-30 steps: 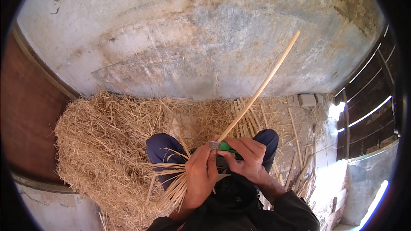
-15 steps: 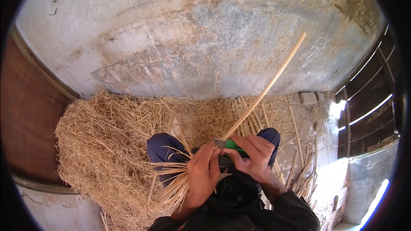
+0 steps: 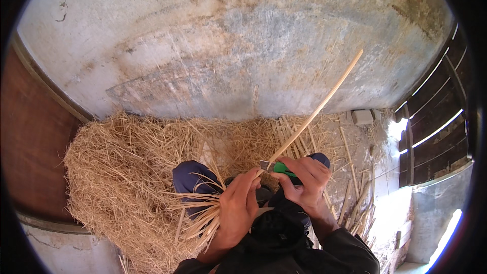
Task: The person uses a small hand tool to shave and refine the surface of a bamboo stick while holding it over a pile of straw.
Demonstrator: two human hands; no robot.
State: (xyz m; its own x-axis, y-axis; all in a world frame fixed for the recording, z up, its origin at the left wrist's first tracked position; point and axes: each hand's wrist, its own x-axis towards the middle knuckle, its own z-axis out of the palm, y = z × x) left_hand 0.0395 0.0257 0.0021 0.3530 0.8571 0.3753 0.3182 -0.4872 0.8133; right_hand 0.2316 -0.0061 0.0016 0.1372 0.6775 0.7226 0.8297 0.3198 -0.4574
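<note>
My right hand (image 3: 309, 180) is closed round the green handle (image 3: 284, 169) of a small knife. Its short grey blade (image 3: 265, 165) meets the near part of a long, pale bamboo strip (image 3: 317, 110), which slants up and away to the right. My left hand (image 3: 238, 200) pinches the strip's near end, just left of the blade. Beside the left wrist, a loose bundle of thin split strips (image 3: 203, 218) fans out over my left thigh. How far the blade sits in the strip is too small to tell.
A big heap of straw and shavings (image 3: 116, 172) covers the floor on the left. Sticks and slats (image 3: 357, 198) lie to the right of my knees, with a grey block (image 3: 362, 117) by the wall. A stained wall (image 3: 243, 56) rises ahead; dark boards (image 3: 439, 116) stand right.
The right hand and knife have shifted slightly right, widening the gap from the left hand. The strip's far end sits a little lower, and the strip looks narrower.
</note>
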